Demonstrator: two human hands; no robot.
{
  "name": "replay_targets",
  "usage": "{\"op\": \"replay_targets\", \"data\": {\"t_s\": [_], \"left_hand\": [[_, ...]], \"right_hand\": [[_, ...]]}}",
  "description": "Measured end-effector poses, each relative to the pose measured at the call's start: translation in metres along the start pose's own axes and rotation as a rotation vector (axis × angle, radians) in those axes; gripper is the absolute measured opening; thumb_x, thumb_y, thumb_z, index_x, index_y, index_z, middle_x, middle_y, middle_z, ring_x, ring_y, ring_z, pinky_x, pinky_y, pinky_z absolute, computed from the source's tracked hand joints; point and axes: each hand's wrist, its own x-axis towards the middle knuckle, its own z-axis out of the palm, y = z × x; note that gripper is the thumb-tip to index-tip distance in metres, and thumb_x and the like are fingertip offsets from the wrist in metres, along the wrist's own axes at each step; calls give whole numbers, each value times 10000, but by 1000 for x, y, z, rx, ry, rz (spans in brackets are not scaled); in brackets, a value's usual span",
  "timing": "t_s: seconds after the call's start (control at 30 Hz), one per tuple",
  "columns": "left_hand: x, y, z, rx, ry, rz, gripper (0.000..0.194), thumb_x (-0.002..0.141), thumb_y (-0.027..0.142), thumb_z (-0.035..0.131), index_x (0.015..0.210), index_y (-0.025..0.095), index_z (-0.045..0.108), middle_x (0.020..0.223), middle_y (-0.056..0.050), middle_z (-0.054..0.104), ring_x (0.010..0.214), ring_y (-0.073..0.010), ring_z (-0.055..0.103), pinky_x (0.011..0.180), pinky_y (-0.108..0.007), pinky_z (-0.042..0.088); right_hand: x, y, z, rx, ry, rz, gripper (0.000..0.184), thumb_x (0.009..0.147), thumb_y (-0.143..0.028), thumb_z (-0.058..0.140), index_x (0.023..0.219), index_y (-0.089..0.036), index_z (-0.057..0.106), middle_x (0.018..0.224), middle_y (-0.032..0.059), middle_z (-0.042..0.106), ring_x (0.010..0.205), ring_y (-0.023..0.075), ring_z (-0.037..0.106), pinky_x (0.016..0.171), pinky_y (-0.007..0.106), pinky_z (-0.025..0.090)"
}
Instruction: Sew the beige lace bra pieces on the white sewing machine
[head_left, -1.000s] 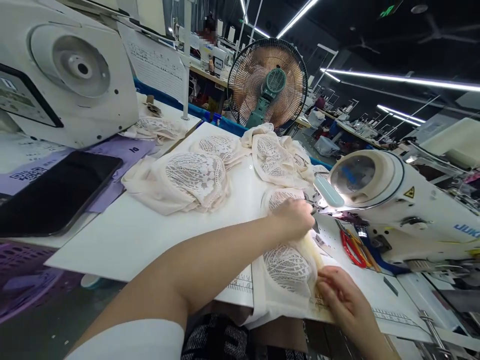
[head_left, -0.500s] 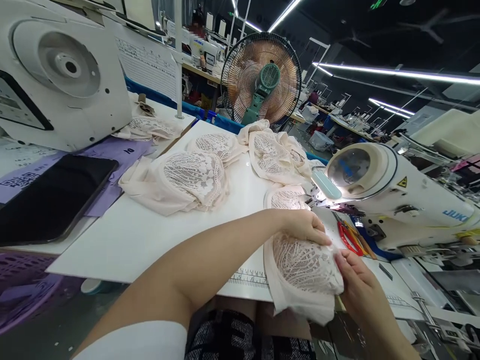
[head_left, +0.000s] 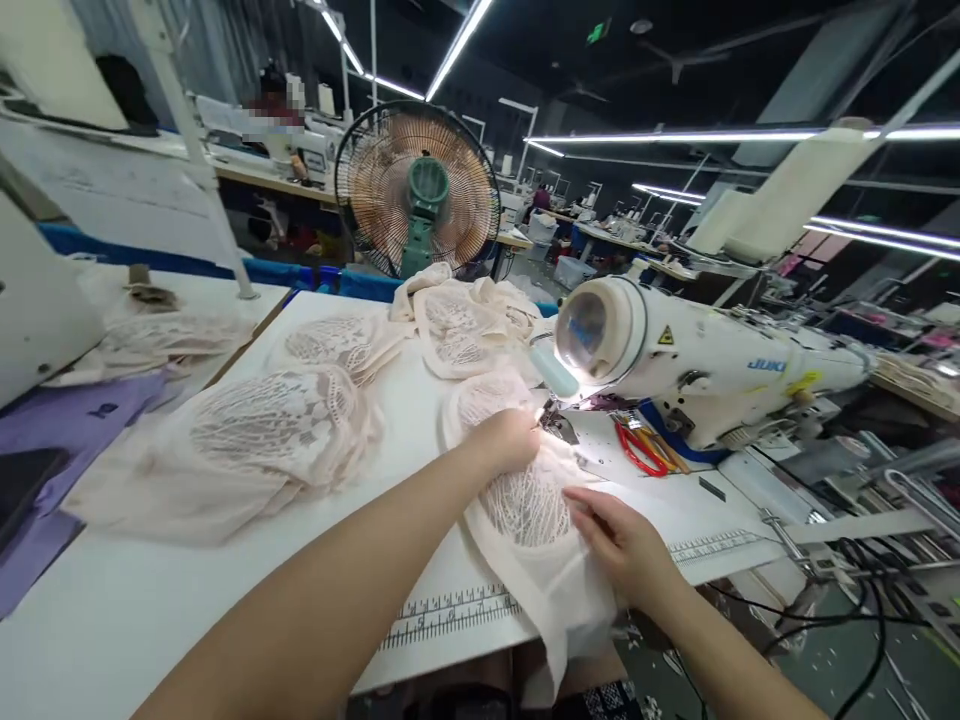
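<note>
A cream lace bra lies under my hands at the sewing machine, its lower band hanging over the table's front edge. My left hand is closed on the fabric between the two cups, right beside the lit needle area; its fingertips are partly hidden. With thumb and fingers pinched, my right hand grips the bra's right edge, nearer to me. The far cup rests flat on the table beyond my left hand.
More lace bras lie stacked to the left, with another pile at the back. Red-handled scissors sit under the machine arm. A ruler strip runs along the front edge. Behind the table stands a large fan.
My view has swung to the right. The bra's near cup and both hands are closer to the needle, and my left hand has come up beside it. The phone is mostly out of view.
</note>
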Motion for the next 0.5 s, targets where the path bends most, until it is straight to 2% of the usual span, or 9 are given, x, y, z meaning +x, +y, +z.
{"op": "replay_targets", "data": {"t_s": [0.07, 0.17, 0.27, 0.33, 0.4, 0.5], "left_hand": [[-3, 7, 0, 123, -51, -39, 140, 739, 172, 527, 854, 130, 592, 790, -100, 628, 772, -256, 615, 634, -321, 450], [-13, 20, 3, 252, -131, -37, 355, 655, 102, 617, 1008, 93, 579, 863, -137, 638, 816, -290, 630, 673, -355, 483], [-24, 29, 4, 418, -152, 37, 541, 658, 80, 628, 1183, 107, 501, 1036, -155, 590, 872, -276, 623, 675, -338, 502], [-27, 32, 3, 531, -167, 100, 638, 686, 122, 631, 1288, 148, 420, 1087, -157, 549, 817, -259, 629, 610, -323, 506], [-27, 33, 1, 591, -220, 120, 675, 717, 171, 626, 1341, 202, 371, 1096, -154, 525, 757, -245, 632, 563, -313, 496], [-23, 33, 0, 620, -307, 83, 653, 743, 217, 618, 1348, 261, 378, 1085, -144, 516, 753, -242, 628, 564, -309, 484]], "right_hand": [[10, 3, 0, -154, -19, -3, 384, 858, -297, 375, 1128, -182, 624, 1098, 83, 671, 1002, 219, 626, 816, 337, 522], [17, 5, -2, -339, -78, 7, 403, 863, -241, 360, 1186, -231, 600, 1081, 52, 683, 939, 218, 651, 728, 327, 533], [19, 6, -4, -428, -110, -44, 390, 870, -253, 374, 1186, -298, 599, 1043, 10, 699, 868, 201, 667, 651, 294, 521], [21, 7, -5, -454, -122, -69, 374, 881, -282, 372, 1169, -309, 609, 1022, 1, 706, 833, 196, 669, 617, 282, 506], [22, 8, -6, -471, -140, -57, 368, 883, -300, 373, 1157, -303, 619, 1005, 4, 711, 803, 196, 669, 584, 276, 491], [22, 8, -7, -480, -168, -18, 375, 882, -311, 373, 1171, -295, 612, 986, 10, 716, 772, 197, 666, 549, 270, 469]]}}
